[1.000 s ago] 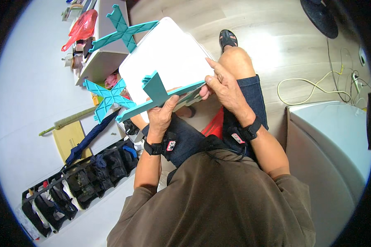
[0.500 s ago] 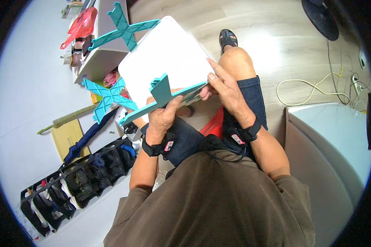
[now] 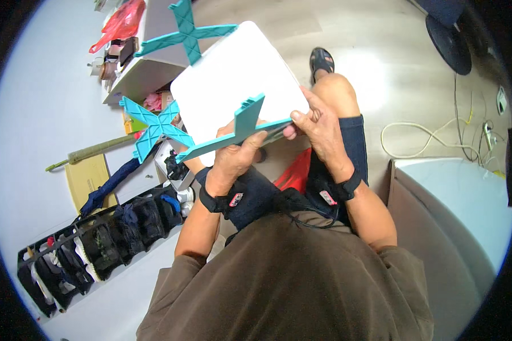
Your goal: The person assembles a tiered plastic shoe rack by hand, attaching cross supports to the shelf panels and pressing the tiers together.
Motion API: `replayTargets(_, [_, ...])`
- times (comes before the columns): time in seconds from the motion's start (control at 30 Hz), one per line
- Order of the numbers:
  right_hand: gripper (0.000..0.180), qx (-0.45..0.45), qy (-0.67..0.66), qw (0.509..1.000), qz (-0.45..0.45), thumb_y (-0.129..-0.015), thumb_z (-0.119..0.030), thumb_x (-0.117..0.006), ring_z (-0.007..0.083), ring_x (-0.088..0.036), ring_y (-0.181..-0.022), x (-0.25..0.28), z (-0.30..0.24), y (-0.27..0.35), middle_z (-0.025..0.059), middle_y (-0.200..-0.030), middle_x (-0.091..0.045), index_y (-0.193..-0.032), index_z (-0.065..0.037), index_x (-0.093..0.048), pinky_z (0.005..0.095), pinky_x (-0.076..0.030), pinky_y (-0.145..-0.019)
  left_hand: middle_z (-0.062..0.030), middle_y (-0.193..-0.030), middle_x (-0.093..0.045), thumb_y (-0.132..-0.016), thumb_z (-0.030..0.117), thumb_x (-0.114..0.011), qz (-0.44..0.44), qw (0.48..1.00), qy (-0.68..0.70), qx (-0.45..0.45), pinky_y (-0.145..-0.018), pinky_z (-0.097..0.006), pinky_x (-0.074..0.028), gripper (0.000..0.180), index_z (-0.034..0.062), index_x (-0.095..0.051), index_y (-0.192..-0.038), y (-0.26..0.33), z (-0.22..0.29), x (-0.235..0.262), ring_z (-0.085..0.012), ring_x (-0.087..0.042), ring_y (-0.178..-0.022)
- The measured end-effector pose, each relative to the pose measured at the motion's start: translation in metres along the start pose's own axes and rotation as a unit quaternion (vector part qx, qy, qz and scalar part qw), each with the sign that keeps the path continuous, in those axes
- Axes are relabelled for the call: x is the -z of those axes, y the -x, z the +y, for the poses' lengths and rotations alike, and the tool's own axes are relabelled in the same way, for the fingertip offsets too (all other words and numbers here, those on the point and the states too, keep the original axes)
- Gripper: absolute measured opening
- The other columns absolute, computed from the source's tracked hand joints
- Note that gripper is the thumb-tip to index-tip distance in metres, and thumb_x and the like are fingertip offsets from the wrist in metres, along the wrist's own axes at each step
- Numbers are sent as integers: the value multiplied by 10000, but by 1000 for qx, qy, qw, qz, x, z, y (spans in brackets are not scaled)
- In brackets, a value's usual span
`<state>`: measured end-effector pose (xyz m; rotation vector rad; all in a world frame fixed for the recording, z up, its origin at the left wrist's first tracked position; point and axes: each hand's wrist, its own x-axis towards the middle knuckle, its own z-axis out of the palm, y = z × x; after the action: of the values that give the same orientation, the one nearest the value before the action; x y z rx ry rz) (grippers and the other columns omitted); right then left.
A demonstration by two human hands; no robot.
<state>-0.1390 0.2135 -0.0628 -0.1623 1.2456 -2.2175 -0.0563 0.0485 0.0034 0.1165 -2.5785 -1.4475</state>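
White square panel (image 3: 233, 79) with rounded corners held tilted above the lap, over the right knee (image 3: 335, 91). Teal cross-shaped piece (image 3: 242, 128) pressed against its near edge. Left hand (image 3: 236, 156) closed around the teal piece from below, thumb on top. Right hand (image 3: 318, 128) gripping the panel's near right corner, fingers curled over the edge. Black straps on both wrists.

Two more teal cross pieces off to the left — one (image 3: 156, 126) just beside the panel's left edge, one (image 3: 185, 34) beyond its far corner, lying on the top of a low white cabinet (image 3: 139, 79). Pink item and clutter in the cabinet's open compartment, partly hidden by the nearer cross.

Red plastic bag (image 3: 119, 23) and small items on the cabinet top, far left. Long shoe rack (image 3: 91, 244) along the wall at lower left, dark shoes in a row inside. Folded dark umbrella (image 3: 105, 190) and flat cardboard piece (image 3: 88, 176) beside it, thin green-tipped stick (image 3: 91, 152) above.

Red object (image 3: 296, 170) under the legs, mostly hidden. Black sandal (image 3: 321, 57) on the foot beyond the knee.

Pale wood floor (image 3: 392, 74). White cable (image 3: 432, 136) looped on it at right, running toward a power strip. Black fan base (image 3: 446, 40) at upper right. Pale box-like surface (image 3: 466, 204) at right — contents not visible.
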Motion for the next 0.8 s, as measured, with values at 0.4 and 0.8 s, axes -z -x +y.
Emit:
replayTargets(0.4, [518,21,34,999,-20,-980,-205,-497,125,-610,-663,0,-1,5,84,-942,-609,-1397,42,-315,241,-507,-610,-181,-968,-653,-791,159,-658,-28,999,-17,-2,-803,-404,-485,302,32,-657,-1064,4,0,4,-335,-622,-901])
replayTargets(0.8, [248,-3,78,997,10,-927,-187,-537,146,-587,-585,29,17,-12,77,-784,-625,-1086,3,-551,256,-486,-570,-123,-801,-698,-819,48,-580,308,947,-53,75,-701,-291,-522,151,-41,-688,-878,121,-14,84,-197,-673,-743])
